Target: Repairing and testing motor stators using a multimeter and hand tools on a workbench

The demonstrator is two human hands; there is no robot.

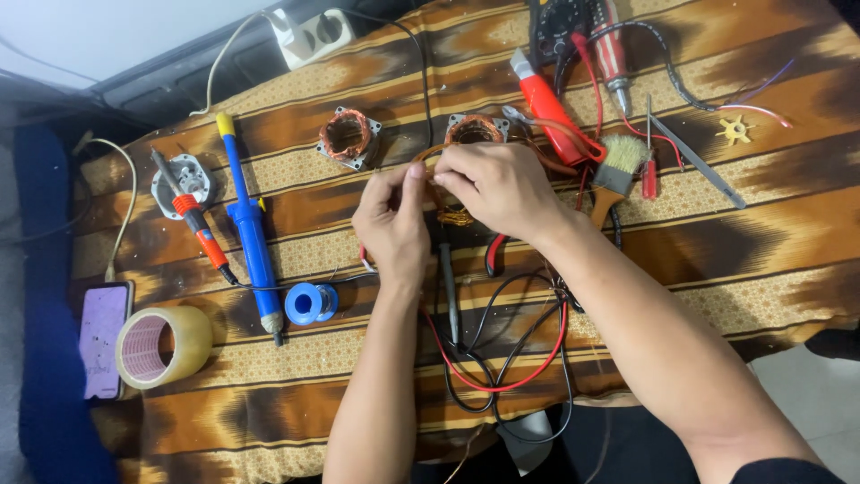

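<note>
Two hands meet mid-worktop (717, 233), over its brown patterned cloth. Left hand (394, 224) and right hand (497, 188) both pinch a copper wire coil (452, 215), fingers closed on it. Just behind stand two wound stators (348, 136). Leftward lie the blue desoldering pump (249, 224) and tape roll (163, 345) near the edge. Red and black leads (502, 358) crowd the near edge.

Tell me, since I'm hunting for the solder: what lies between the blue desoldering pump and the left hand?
In the head view, a blue solder spool lies on the cloth between the blue desoldering pump and the left hand.
</note>
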